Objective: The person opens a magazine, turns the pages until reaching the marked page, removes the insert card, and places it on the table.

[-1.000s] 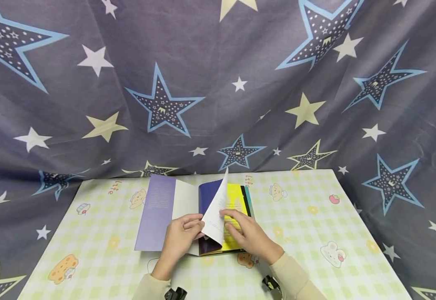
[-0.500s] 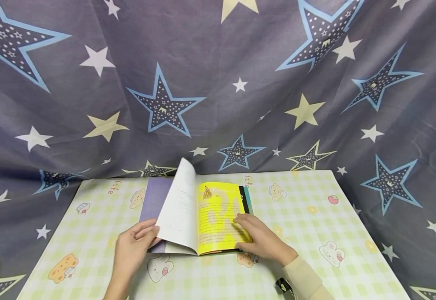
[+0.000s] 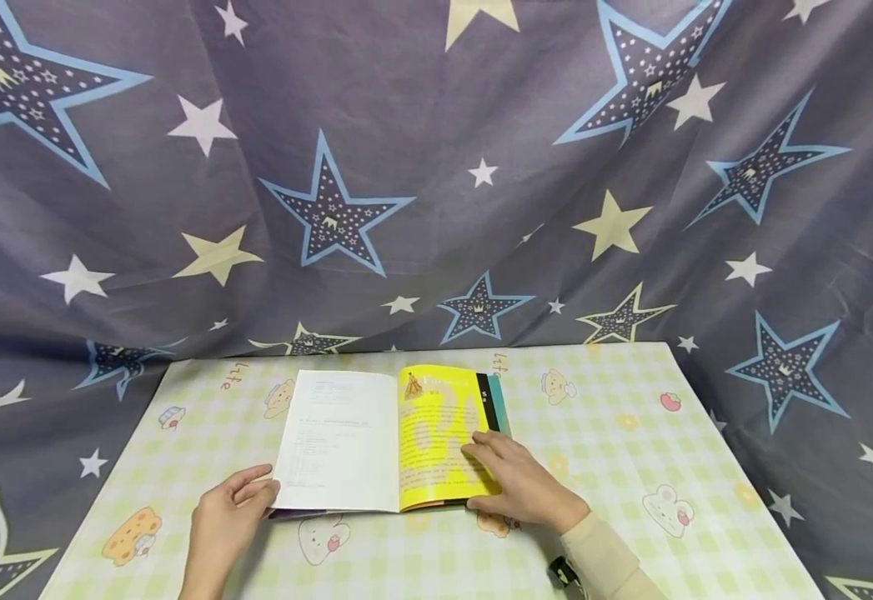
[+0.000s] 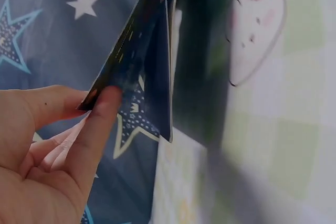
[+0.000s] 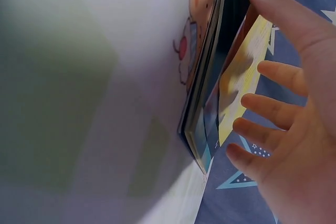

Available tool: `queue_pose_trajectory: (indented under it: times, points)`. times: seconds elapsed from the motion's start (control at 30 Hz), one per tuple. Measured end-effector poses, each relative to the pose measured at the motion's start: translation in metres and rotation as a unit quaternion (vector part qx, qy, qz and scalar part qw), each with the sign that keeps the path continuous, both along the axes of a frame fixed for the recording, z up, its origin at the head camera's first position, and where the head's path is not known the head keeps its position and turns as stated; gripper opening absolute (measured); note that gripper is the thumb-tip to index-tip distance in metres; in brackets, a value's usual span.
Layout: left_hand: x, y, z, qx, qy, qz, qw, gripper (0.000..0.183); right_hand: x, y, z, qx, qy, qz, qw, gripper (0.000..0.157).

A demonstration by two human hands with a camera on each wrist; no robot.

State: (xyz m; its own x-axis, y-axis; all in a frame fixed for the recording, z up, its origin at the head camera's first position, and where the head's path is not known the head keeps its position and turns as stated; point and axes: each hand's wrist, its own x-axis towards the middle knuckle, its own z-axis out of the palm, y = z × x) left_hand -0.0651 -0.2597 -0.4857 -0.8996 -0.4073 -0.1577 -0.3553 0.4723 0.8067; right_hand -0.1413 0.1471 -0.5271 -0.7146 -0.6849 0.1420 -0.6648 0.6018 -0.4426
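An open book (image 3: 342, 446) lies on the table with a white printed page on its left and a yellow page (image 3: 436, 433) on its right. At the lower left corner my left hand (image 3: 229, 512) pinches the white page's edge between thumb and fingers. The left wrist view shows that page's dark underside (image 4: 128, 51), its corner between the fingertips of the left hand (image 4: 63, 145). My right hand (image 3: 522, 479) rests at the lower right of the yellow page, fingers spread and fairly straight; the right wrist view shows this hand (image 5: 294, 114) beside the page edges.
Black and teal strips (image 3: 498, 400) show past the yellow page's right edge. A green checked tablecloth (image 3: 616, 517) with cartoon prints covers the table. Behind the table hangs a dark curtain (image 3: 421, 108) with stars.
My left hand has turned the page over to the left, covering the purple flap and laying the yellow page bare. The right hand has moved slightly right and down.
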Motion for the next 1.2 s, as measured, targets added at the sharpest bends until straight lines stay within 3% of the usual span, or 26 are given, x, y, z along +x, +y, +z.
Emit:
queue_pose_trajectory:
  times: [0.17, 0.3, 0.5, 0.63, 0.9, 1.03, 1.2]
  points:
    - [-0.003, -0.004, -0.011, -0.034, -0.008, -0.001, 0.9994, 0.038, -0.001, -0.001, 0.000, -0.001, 0.007, 0.001, 1.000, 0.063]
    - [-0.006, -0.001, -0.013, -0.063, -0.002, -0.010, 0.9980, 0.043, -0.003, -0.001, 0.000, -0.007, 0.043, 0.003, 0.999, 0.052]
    - [-0.013, 0.010, -0.007, -0.097, 0.013, -0.034, 0.9947, 0.048, -0.005, -0.002, 0.000, -0.019, 0.074, 0.014, 0.997, 0.063]
    - [-0.019, 0.022, -0.004, -0.087, 0.040, -0.079, 0.9923, 0.047, -0.005, -0.004, -0.001, -0.010, 0.082, 0.020, 0.996, 0.065]
    - [-0.039, 0.066, -0.008, -0.056, 0.082, -0.158, 0.9824, 0.041, -0.006, -0.007, -0.001, -0.016, 0.102, 0.025, 0.994, 0.051]
    - [-0.049, 0.093, -0.015, -0.041, 0.078, -0.210, 0.9738, 0.040, -0.007, -0.006, -0.001, -0.020, 0.107, 0.031, 0.994, 0.059]
    - [-0.058, 0.115, -0.020, -0.044, 0.072, -0.283, 0.9554, 0.041, -0.008, -0.007, -0.002, -0.019, 0.101, 0.037, 0.994, 0.063]
